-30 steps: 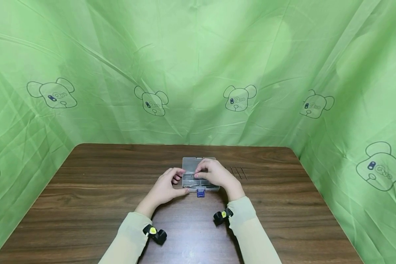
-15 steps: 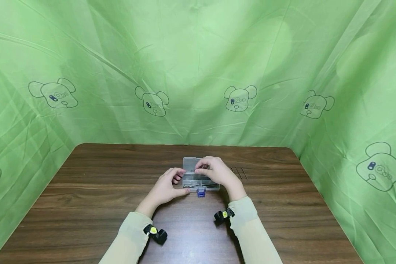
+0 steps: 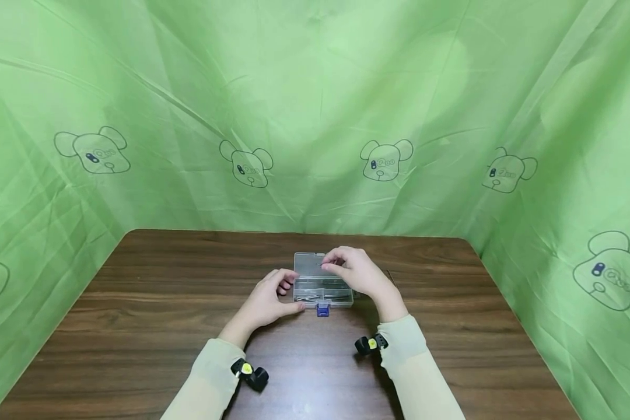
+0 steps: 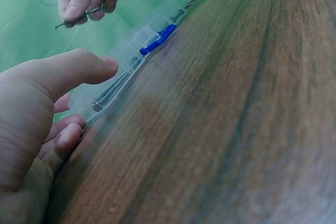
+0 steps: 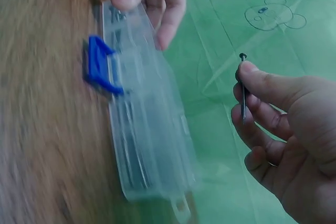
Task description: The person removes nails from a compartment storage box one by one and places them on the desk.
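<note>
A clear plastic compartment box stands on the table with its lid raised at the back and a blue latch at the front. My left hand holds its left end, thumb at the front and fingers round the side. Pinched between the thumb and fingers of my right hand is a nail, above the box and apart from it. The right wrist view shows its head up and tip down. Several nails lie in the front compartments.
On the wooden table, right of the box, lies at least one loose nail, partly hidden by my right wrist. Green cloth with printed bear outlines hangs behind and at both sides.
My right hand has moved up and right, away from the box's compartments, and now covers most of the loose nails. The left hand stays at the box; the head view has shifted slightly.
</note>
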Demonstrator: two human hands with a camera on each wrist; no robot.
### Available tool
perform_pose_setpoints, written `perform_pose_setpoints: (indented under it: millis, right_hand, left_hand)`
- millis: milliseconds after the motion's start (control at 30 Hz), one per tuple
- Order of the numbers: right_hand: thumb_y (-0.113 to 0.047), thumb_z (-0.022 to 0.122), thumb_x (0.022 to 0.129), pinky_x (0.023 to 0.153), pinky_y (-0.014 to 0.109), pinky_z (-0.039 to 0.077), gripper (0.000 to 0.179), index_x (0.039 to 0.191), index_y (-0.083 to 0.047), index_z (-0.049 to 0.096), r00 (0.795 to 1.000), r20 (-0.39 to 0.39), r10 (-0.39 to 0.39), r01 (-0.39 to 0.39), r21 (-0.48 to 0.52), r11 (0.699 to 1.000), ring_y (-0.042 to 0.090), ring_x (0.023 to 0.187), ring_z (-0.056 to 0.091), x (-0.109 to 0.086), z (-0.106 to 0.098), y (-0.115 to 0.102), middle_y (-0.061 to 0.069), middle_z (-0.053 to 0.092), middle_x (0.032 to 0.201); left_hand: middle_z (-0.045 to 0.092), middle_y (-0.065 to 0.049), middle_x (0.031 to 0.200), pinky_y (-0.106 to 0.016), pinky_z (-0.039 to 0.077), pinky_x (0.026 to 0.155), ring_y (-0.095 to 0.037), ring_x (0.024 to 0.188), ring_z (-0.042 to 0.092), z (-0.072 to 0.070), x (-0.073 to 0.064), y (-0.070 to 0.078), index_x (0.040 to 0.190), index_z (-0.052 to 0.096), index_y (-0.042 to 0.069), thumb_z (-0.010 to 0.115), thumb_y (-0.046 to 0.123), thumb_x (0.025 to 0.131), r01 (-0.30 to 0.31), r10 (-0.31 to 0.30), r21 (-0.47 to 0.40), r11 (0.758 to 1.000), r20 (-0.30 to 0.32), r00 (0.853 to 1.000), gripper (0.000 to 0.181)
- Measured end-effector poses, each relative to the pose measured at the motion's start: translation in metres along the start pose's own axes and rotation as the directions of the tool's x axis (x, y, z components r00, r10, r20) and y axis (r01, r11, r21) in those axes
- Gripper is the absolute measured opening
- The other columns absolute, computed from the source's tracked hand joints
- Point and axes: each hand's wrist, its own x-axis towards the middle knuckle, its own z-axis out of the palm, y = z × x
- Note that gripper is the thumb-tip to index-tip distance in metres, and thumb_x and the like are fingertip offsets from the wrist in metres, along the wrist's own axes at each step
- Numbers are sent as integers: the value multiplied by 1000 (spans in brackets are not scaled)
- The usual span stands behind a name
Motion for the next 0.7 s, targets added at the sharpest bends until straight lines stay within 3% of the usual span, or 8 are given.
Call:
perform_pose_setpoints:
  millis: [233,500,700]
  right_hand:
    - [-16,74,105,80,33,57,11,111,-9,79,1000,-25,-5,5,-12,1000,12,88,67,-13,-23,13,-4,73,99]
    - [-15,74,105,81,30,56,14,115,-7,78,992,-98,78,-79,-4,997,14,93,67,-39,-50,40,-1,75,104]
    - [-20,72,107,80,30,54,18,119,-8,77,973,-153,173,-173,13,985,15,91,66,-60,-70,59,2,77,107]
  left_hand:
    - [65,-3,115,-32,56,90,-15,99,62,1,0,0,135,69,13,101,32,78,-8,8,-5,1000,-12,1000,68]
    - [65,0,116,-31,55,91,-14,100,61,0,1,0,136,69,12,101,29,79,-4,4,10,1000,1,1000,68]
    - [65,-1,115,-31,56,90,-14,99,62,0,1,1,136,69,12,101,29,79,-15,15,0,1000,-2,1000,68]
